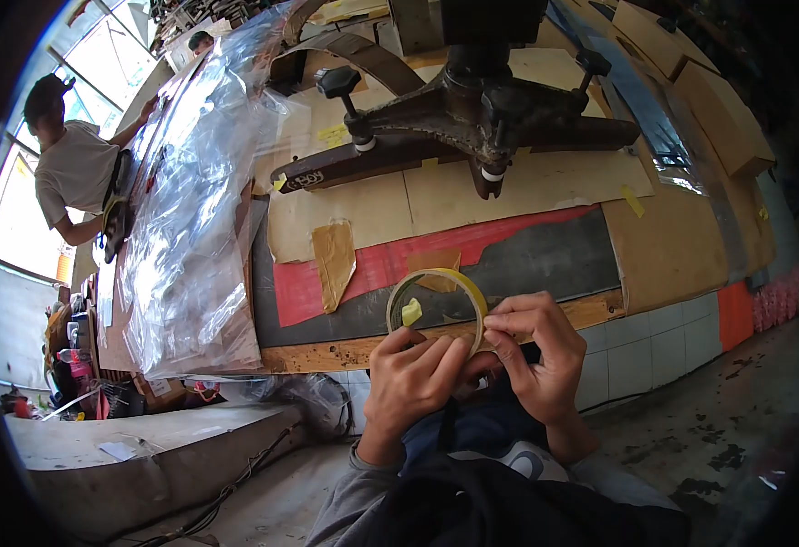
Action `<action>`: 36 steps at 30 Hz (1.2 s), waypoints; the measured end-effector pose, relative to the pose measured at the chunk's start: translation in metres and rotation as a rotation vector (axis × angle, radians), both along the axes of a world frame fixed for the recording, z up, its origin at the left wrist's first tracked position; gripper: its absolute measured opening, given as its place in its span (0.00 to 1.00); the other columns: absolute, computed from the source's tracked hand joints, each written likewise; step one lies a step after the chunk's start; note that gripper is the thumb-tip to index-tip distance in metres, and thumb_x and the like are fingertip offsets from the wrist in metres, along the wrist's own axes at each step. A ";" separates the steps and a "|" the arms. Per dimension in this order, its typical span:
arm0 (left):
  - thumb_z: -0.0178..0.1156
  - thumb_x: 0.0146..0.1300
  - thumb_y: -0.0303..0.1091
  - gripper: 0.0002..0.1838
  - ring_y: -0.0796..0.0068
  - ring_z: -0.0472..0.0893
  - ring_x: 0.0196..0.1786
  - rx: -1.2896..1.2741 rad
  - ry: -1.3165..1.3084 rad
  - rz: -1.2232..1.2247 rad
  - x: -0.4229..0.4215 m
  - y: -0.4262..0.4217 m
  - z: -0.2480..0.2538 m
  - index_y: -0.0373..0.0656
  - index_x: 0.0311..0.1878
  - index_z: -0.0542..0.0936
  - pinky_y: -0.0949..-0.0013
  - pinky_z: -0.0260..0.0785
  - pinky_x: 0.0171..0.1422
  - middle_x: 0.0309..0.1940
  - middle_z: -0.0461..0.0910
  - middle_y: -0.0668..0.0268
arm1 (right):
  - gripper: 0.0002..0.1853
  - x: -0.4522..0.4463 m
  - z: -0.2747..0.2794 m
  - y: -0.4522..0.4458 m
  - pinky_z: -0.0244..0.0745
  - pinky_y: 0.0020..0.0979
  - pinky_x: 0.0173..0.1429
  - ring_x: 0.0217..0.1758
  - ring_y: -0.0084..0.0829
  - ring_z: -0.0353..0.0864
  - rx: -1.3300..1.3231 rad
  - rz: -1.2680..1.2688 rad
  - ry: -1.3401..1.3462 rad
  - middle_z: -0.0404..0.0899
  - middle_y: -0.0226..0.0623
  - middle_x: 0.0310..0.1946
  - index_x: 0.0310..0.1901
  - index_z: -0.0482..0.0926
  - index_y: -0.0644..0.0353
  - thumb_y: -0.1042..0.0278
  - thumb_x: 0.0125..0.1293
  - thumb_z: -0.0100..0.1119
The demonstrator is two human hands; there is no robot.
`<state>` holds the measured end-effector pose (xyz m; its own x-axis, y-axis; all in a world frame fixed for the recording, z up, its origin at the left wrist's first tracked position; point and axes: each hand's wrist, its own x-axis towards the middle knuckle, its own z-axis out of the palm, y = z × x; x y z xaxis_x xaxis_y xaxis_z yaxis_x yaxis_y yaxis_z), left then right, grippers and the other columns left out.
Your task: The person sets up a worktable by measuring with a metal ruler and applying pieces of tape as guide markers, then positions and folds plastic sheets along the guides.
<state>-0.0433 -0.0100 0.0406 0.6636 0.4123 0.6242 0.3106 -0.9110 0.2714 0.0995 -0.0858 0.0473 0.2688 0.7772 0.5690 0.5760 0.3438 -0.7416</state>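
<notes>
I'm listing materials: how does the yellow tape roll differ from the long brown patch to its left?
The yellow tape roll is a ring with an open centre; the long brown patch is an uneven strip. The roll is held up by the left hand and right hand, while the patch lies partly over the red sheet.

On the dark tabletop (555,278) with its wooden front edge (313,356), we see a ragged-edged red sheet (297,292) and, toward the right, flat brown cardboard (669,255).
</notes>
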 end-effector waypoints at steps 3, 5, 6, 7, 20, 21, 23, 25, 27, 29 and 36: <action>0.71 0.47 0.42 0.16 0.79 0.75 0.16 0.043 0.074 0.027 -0.001 -0.005 0.004 0.46 0.21 0.73 0.74 0.60 0.24 0.13 0.71 0.75 | 0.10 -0.003 -0.007 0.001 0.74 0.35 0.45 0.38 0.38 0.77 0.078 -0.021 -0.086 0.76 0.44 0.37 0.42 0.75 0.64 0.79 0.58 0.63; 0.70 0.49 0.40 0.15 0.78 0.75 0.16 0.030 0.048 0.021 -0.002 -0.006 -0.001 0.45 0.21 0.74 0.74 0.60 0.25 0.13 0.71 0.74 | 0.10 -0.005 -0.012 0.000 0.75 0.37 0.46 0.39 0.40 0.76 0.146 -0.002 -0.135 0.76 0.44 0.37 0.42 0.74 0.64 0.79 0.59 0.61; 0.70 0.49 0.40 0.15 0.78 0.75 0.16 0.033 0.043 0.016 -0.002 -0.007 -0.001 0.45 0.21 0.74 0.74 0.61 0.25 0.13 0.71 0.74 | 0.10 -0.004 -0.015 0.000 0.75 0.38 0.46 0.39 0.40 0.76 0.183 0.021 -0.155 0.76 0.44 0.38 0.42 0.73 0.64 0.80 0.59 0.60; 0.70 0.49 0.39 0.14 0.78 0.75 0.17 0.037 0.038 0.011 -0.002 -0.007 -0.001 0.44 0.22 0.74 0.74 0.61 0.26 0.13 0.71 0.74 | 0.09 -0.004 -0.018 -0.001 0.76 0.38 0.47 0.39 0.41 0.76 0.221 0.042 -0.174 0.75 0.43 0.38 0.42 0.72 0.65 0.80 0.60 0.60; 0.63 0.53 0.34 0.10 0.78 0.78 0.26 -0.026 0.066 -0.038 -0.005 -0.015 -0.008 0.40 0.34 0.76 0.73 0.68 0.33 0.23 0.76 0.71 | 0.11 -0.014 -0.018 -0.009 0.76 0.43 0.49 0.37 0.34 0.73 0.204 0.065 -0.087 0.72 0.39 0.36 0.42 0.70 0.60 0.73 0.61 0.61; 0.63 0.53 0.35 0.10 0.79 0.78 0.25 -0.030 0.058 -0.023 -0.004 -0.017 -0.010 0.39 0.35 0.76 0.73 0.68 0.33 0.23 0.76 0.71 | 0.11 -0.014 -0.021 -0.011 0.75 0.43 0.50 0.37 0.34 0.73 0.202 0.055 -0.099 0.72 0.39 0.36 0.42 0.70 0.59 0.73 0.61 0.62; 0.63 0.54 0.35 0.11 0.79 0.78 0.25 -0.035 0.039 0.009 -0.004 -0.020 -0.013 0.38 0.37 0.77 0.74 0.67 0.32 0.22 0.76 0.71 | 0.10 -0.011 -0.021 -0.012 0.74 0.42 0.49 0.36 0.32 0.73 0.203 0.039 -0.151 0.73 0.37 0.35 0.41 0.71 0.58 0.72 0.61 0.62; 0.62 0.55 0.36 0.12 0.79 0.78 0.24 -0.058 0.049 0.026 -0.006 -0.023 -0.012 0.38 0.37 0.78 0.75 0.66 0.32 0.21 0.75 0.71 | 0.08 -0.008 -0.018 -0.012 0.74 0.41 0.48 0.35 0.30 0.73 0.207 0.026 -0.227 0.74 0.34 0.34 0.40 0.72 0.57 0.71 0.62 0.62; 0.62 0.57 0.36 0.11 0.79 0.78 0.23 -0.060 0.037 0.022 -0.008 -0.024 -0.013 0.37 0.37 0.79 0.76 0.65 0.31 0.20 0.75 0.72 | 0.08 -0.008 -0.017 -0.015 0.73 0.38 0.48 0.35 0.30 0.74 0.211 0.039 -0.212 0.76 0.33 0.34 0.39 0.74 0.57 0.73 0.60 0.62; 0.60 0.60 0.37 0.11 0.79 0.78 0.22 -0.040 0.005 -0.007 -0.010 -0.024 -0.017 0.37 0.37 0.79 0.77 0.64 0.29 0.19 0.76 0.72 | 0.07 -0.009 -0.015 -0.017 0.73 0.37 0.47 0.35 0.29 0.75 0.200 0.071 -0.175 0.76 0.31 0.33 0.39 0.74 0.57 0.73 0.61 0.62; 0.54 0.60 0.36 0.13 0.79 0.77 0.20 -0.009 -0.195 -0.027 -0.017 -0.034 -0.015 0.36 0.33 0.82 0.77 0.62 0.28 0.18 0.76 0.71 | 0.06 -0.019 0.000 -0.027 0.74 0.35 0.41 0.33 0.27 0.75 0.134 0.200 0.046 0.75 0.33 0.30 0.37 0.73 0.56 0.71 0.63 0.61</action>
<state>-0.0607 -0.0444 0.0260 0.5415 0.4020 0.7384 0.2267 -0.9156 0.3323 0.0810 -0.1127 0.0473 0.1446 0.7359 0.6615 0.4534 0.5449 -0.7053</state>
